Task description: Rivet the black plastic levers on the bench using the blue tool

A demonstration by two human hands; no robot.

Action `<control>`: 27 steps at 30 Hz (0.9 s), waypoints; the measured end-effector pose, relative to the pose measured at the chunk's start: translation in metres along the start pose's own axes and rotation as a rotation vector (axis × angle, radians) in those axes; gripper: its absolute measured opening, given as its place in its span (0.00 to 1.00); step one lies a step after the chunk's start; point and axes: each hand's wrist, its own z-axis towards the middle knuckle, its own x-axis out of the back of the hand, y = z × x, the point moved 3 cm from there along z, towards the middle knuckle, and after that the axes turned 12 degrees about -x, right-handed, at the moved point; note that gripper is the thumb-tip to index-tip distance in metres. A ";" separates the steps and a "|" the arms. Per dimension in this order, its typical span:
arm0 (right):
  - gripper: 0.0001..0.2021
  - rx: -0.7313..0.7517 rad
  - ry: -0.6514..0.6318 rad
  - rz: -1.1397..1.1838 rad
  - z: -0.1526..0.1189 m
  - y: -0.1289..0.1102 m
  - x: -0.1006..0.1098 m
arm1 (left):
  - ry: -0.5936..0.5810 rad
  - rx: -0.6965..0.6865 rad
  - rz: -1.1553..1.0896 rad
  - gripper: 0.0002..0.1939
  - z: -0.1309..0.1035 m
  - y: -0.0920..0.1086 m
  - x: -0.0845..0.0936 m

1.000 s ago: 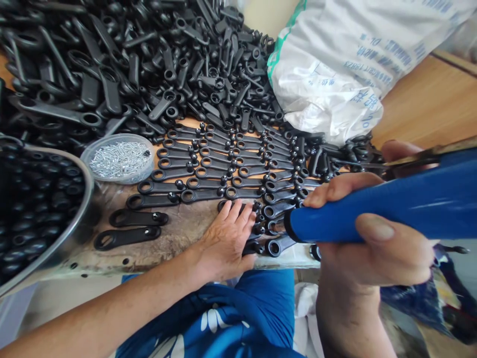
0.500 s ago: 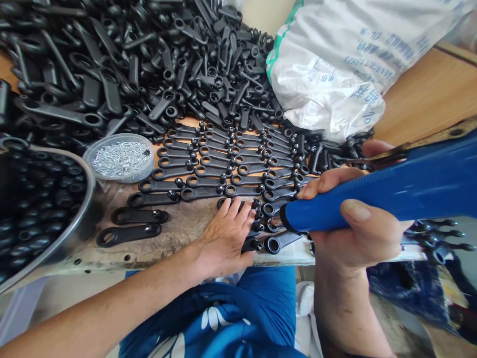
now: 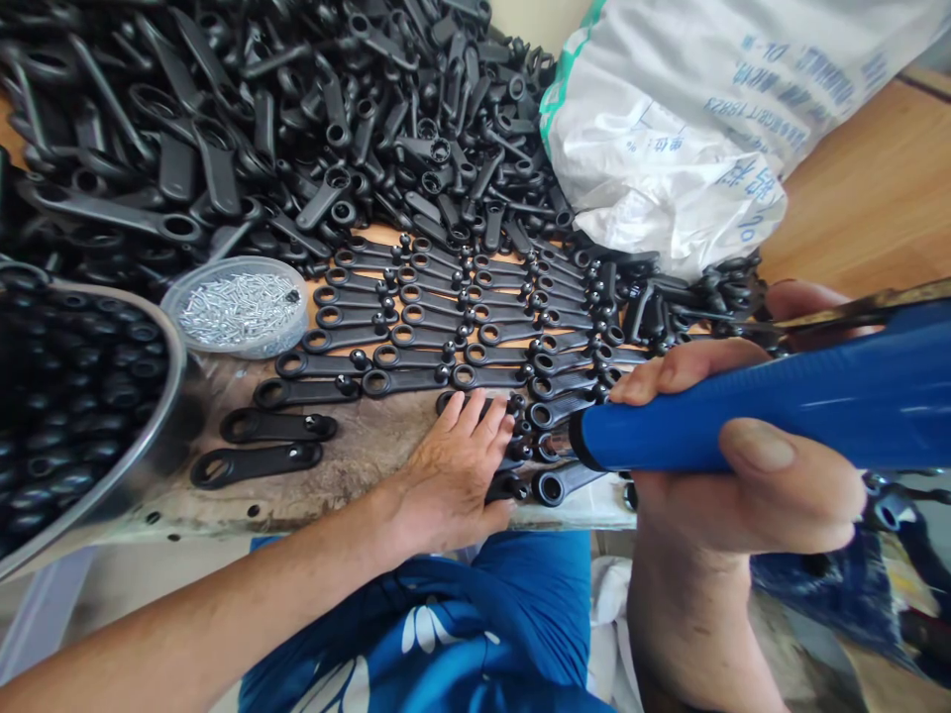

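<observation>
Just in front of the clear dish of small metal pins (image 3: pixel 238 309), on the worn surface (image 3: pixel 357 465), we see black plastic levers (image 3: pixel 423 337) laid out in neat rows, each with a ring at one end and a knob at the other. Our left hand (image 3: pixel 453 475) lies flat and spread on the near end of those rows, to the right of the dish, its fingers (image 3: pixel 475 416) pressing down on the levers there, with one lever (image 3: pixel 561 483) poking out just right of the thumb. Our right hand (image 3: pixel 743 465) is farther right of the dish, closed in a fist around the blue handle (image 3: pixel 780 411) of a tool; the thumb lies across the handle's near side and the fingers curl over the top. The handle's blunt end points toward the left hand and sits just beside it, above the rows; we cannot tell whether it touches the levers. A metal part (image 3: pixel 854 312) of the tool runs along the handle's far side. Behind the dish a big loose heap of the same black levers (image 3: pixel 282 109) covers the surface. To the dish's left stands a metal bowl (image 3: pixel 159 426) filled with black rings. Far to the dish's right, a white printed sack (image 3: pixel 690 129) rests against the heap.
</observation>
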 end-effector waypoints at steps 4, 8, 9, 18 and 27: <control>0.10 -0.019 0.001 0.016 -0.001 -0.001 0.000 | -0.003 0.001 -0.014 0.36 0.000 0.001 0.000; 0.09 -0.034 0.001 0.001 -0.002 -0.001 0.002 | -0.002 -0.006 0.019 0.36 0.000 0.001 0.000; 0.09 -0.035 -0.001 -0.009 -0.002 -0.001 0.003 | -0.003 -0.006 0.028 0.36 0.000 0.001 0.000; 0.22 -0.025 0.014 -0.040 -0.003 0.001 0.000 | -0.004 -0.008 0.007 0.36 0.000 0.001 0.001; 0.14 -0.036 0.005 -0.081 -0.006 0.003 0.003 | 0.002 -0.010 0.016 0.36 0.000 0.000 0.000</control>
